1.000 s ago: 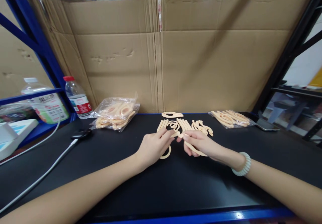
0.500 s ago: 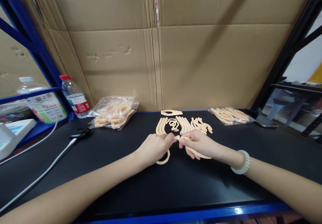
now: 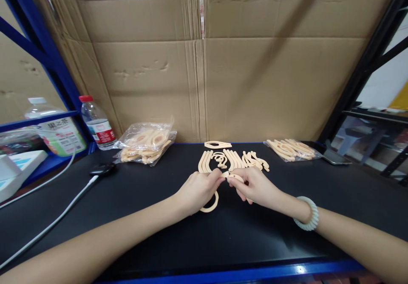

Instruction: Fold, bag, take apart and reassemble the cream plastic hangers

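Both hands meet above the black tabletop (image 3: 197,245), fingertips nearly touching: the left hand (image 3: 198,189) pinches the end of a small pale wooden piece (image 3: 225,174) between thumb and fingers, and the right hand (image 3: 255,185) grips a curved wooden piece (image 3: 236,177) with a dark spot on its near end, its remaining fingers curled underneath. The two pieces sit end to end between the hands, though whether they are joined cannot be told. Below the left hand a rounded wooden loop (image 3: 210,208) shows; its upper part is hidden by the hand. Just beyond, loose on the tabletop, lie curved wooden strips (image 3: 235,160) in rows, with small curled pieces (image 3: 219,158) between them, wavy pieces (image 3: 255,160) to the right and an eye-shaped wooden frame (image 3: 217,144) at the back. At the back left, clear plastic bags (image 3: 145,141) lie stacked, filled with pale wooden parts, some with oval openings; another clear bag (image 3: 291,150) at the back right holds similar long, curved parts and lies beside a phone (image 3: 336,158). Left of the stack stands a red-capped clear bottle (image 3: 98,124) with a red and white label, its liquid level hard to make out. Behind a blue rail (image 3: 41,120), a larger white-capped jug (image 3: 63,135) carries a printed label covering much of its contents.
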### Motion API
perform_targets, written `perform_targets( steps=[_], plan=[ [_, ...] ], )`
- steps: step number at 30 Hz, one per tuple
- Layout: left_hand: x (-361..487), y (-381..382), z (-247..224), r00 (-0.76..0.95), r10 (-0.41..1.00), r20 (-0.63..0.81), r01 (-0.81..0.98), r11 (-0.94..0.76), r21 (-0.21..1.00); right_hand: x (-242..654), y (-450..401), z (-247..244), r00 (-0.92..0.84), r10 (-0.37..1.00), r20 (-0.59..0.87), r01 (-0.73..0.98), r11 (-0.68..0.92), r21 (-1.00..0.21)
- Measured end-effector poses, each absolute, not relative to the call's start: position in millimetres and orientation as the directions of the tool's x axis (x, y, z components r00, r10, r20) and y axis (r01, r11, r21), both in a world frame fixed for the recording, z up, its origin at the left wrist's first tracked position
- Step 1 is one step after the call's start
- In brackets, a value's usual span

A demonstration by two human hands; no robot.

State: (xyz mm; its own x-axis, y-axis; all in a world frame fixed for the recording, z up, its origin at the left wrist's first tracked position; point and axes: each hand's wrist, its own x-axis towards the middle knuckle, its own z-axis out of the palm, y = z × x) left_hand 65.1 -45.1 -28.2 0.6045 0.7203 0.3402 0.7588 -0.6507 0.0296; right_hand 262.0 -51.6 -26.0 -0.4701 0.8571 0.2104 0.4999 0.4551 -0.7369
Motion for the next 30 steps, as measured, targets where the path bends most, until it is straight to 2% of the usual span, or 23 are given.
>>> perform_targets(
  steps=[8, 9, 13, 14, 18, 20, 23, 26, 30],
  plan=[
    [65, -47, -26, 0.589, 0.727, 0.354, 0.745, -0.658, 0.112, 264, -54, -27, -0.484, 0.812, 0.327, 0.522, 0.568, -0.636],
    [65, -47, -27, 0.578, 0.733, 0.358, 0.738, -0.657, 0.155, 264, -54, -28, -0.501, 0.780, 0.375, 0.533, 0.620, -0.576],
    [66, -45, -33, 0.515, 0.777, 0.363, 0.669, -0.629, 0.396, 262, -57, -32, -0.618, 0.518, 0.591, 0.528, 0.831, -0.175],
    [67, -45, -34, 0.503, 0.784, 0.365, 0.646, -0.621, 0.444, 262, -58, -30, -0.635, 0.470, 0.614, 0.504, 0.854, -0.132],
    [72, -45, -35, 0.422, 0.833, 0.359, 0.570, -0.551, 0.609, 272, -50, -14, -0.538, 0.454, 0.710, 0.438, 0.871, -0.224],
    [73, -43, -34, 0.344, 0.902, 0.260, 0.501, -0.411, 0.762, 284, -39, -3, -0.419, 0.491, 0.764, 0.462, 0.840, -0.286],
    [73, -37, -31, 0.266, 0.963, 0.046, 0.271, -0.120, 0.955, 310, -15, 6, -0.281, 0.582, 0.763, 0.548, 0.750, -0.370],
    [69, -30, -28, 0.241, 0.970, -0.037, 0.027, 0.032, 0.999, 332, 8, 2, -0.266, 0.665, 0.698, 0.624, 0.671, -0.401],
    [65, -27, -23, 0.259, 0.962, -0.082, -0.093, 0.110, 0.990, 345, 25, -12, -0.392, 0.723, 0.569, 0.747, 0.611, -0.261]
  ],
)
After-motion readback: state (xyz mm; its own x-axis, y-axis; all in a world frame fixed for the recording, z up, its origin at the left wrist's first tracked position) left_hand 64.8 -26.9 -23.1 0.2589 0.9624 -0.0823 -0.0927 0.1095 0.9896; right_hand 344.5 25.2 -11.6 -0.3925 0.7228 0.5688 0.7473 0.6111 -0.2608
